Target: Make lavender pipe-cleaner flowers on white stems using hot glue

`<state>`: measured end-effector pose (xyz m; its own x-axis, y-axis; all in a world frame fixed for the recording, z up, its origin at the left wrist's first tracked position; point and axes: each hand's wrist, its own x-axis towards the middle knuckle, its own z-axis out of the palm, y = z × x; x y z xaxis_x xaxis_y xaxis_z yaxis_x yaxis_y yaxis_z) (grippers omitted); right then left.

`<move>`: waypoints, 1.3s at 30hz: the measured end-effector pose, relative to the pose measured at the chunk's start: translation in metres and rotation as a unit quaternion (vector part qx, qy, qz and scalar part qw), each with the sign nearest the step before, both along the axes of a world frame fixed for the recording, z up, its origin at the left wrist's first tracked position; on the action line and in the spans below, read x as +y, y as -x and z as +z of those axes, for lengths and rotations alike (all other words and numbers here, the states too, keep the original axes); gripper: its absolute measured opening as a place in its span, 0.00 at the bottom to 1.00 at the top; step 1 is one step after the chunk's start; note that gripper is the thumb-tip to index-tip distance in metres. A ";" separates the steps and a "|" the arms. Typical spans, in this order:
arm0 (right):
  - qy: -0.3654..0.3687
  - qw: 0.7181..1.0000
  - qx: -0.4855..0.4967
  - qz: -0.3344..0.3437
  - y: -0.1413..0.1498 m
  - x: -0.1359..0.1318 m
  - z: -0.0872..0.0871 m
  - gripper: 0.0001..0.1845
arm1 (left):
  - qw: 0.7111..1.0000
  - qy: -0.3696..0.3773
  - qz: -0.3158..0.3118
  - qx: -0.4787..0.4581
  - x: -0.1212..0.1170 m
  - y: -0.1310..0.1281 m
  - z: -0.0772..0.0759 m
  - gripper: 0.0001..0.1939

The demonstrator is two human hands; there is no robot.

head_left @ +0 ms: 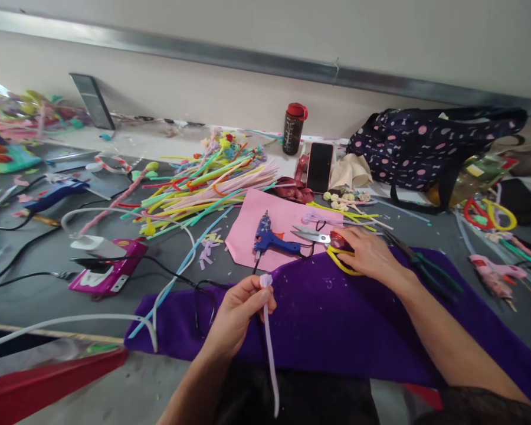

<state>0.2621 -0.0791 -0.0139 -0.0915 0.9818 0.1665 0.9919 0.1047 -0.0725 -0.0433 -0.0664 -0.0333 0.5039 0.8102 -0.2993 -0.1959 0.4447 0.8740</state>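
Note:
My left hand pinches a pale lilac pipe cleaner just below its small coiled head; the stem hangs down toward my lap. With its fingers curled on the red and yellow handles, my right hand grips a pair of scissors. The scissors' blades are slightly apart and point left over a pink sheet. A blue hot glue gun rests on that sheet, close to the blade tips. Under both hands spreads a purple cloth.
Behind the sheet lies a heap of coloured pipe cleaners. A purple power strip with trailing cables sits left. Pliers lie beyond my right wrist. At the back are a bottle, a phone and a dark patterned bag.

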 end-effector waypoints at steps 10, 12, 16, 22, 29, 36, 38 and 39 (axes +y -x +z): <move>0.004 0.989 0.123 0.079 0.041 -0.052 -0.024 0.07 | 0.999 -0.013 -0.008 0.049 -0.001 -0.003 0.000 0.07; -0.003 0.987 0.145 0.067 0.044 -0.047 -0.031 0.07 | 0.998 -0.016 -0.009 0.065 -0.001 -0.003 0.001 0.07; -0.023 0.981 0.190 0.038 0.042 -0.036 -0.022 0.09 | 0.994 -0.030 -0.017 0.100 0.000 -0.003 0.002 0.07; -0.047 0.975 0.217 -0.001 0.034 -0.051 0.000 0.15 | 0.992 -0.042 -0.025 0.118 0.002 -0.003 -0.001 0.08; -0.093 0.988 0.050 -0.112 -0.001 -0.117 -0.036 0.10 | 0.990 -0.049 0.016 0.135 -0.010 -0.003 0.010 0.09; -0.053 0.988 0.013 -0.147 0.000 -0.119 -0.050 0.09 | 0.979 -0.058 -0.069 0.182 -0.028 -0.017 0.013 0.13; -0.058 0.987 0.012 -0.146 0.003 -0.116 -0.049 0.09 | 0.978 -0.068 -0.025 0.196 -0.026 -0.018 0.007 0.12; -0.059 0.987 0.011 -0.146 0.005 -0.116 -0.049 0.09 | 0.977 -0.069 -0.020 0.199 -0.025 -0.018 0.004 0.13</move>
